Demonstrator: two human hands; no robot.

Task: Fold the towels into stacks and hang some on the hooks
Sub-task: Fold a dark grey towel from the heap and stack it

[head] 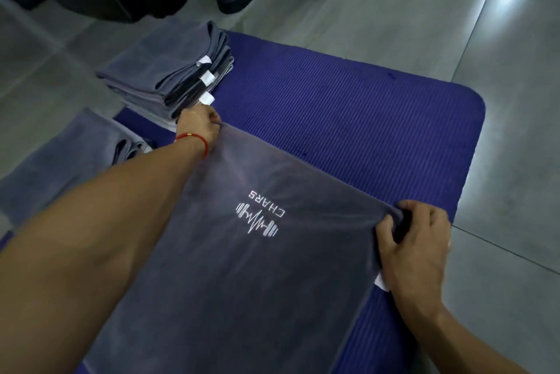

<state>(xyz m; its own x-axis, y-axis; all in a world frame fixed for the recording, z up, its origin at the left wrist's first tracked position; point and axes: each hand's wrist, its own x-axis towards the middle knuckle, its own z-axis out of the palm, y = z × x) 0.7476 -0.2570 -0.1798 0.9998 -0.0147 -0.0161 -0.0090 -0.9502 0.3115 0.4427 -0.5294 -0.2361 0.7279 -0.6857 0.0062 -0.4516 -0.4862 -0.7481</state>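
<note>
Towel [242, 252] lies on the blue mat [363, 119], both hands' fingers [391, 237] pinching its far corners.

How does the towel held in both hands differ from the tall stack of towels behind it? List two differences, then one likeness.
The held towel is spread open in one layer; the tall stack holds several folded towels. The held towel shows a white logo; the stack shows only white tags. The left hand and right hand grip the towel; nothing holds the stack. Both are grey.

– Where is the towel?
– Spread on the mat [363, 107]; my left hand [198, 125] pinches its far-left corner, my right hand [415, 240] its far-right corner.
– And the stack?
– Behind my left hand.
</note>
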